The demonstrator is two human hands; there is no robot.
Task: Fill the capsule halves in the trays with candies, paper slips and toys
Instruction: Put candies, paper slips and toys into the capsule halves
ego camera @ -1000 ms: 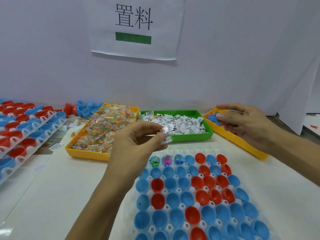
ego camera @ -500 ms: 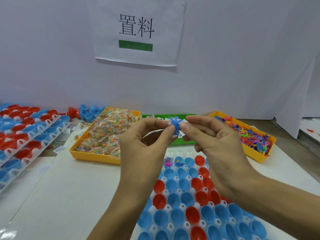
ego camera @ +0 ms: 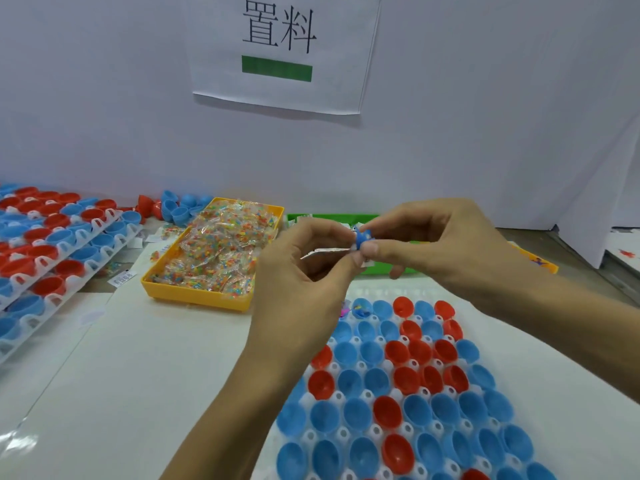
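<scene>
A white tray (ego camera: 363, 367) of open blue and red capsule halves lies in front of me; a few halves in its far row hold small items. Above it both hands meet. My left hand (ego camera: 304, 271) pinches a candy packet and paper slip (ego camera: 325, 251) between thumb and fingers. My right hand (ego camera: 436, 244) pinches a small blue toy (ego camera: 363, 237) against the left fingertips. The yellow bin of candy packets (ego camera: 207, 261) sits to the left. The green slip bin (ego camera: 332, 218) and the yellow toy bin (ego camera: 540, 265) are mostly hidden behind my hands.
Stacked trays of red and blue capsule halves (ego camera: 52, 244) fill the far left. Loose capsule halves (ego camera: 173, 207) lie behind the candy bin. A white wall with a paper sign (ego camera: 280, 50) closes the back.
My right hand came from the toy bin with a blue toy and met my left hand over the tray. Since half a second ago, the hands have stayed together and barely moved.
</scene>
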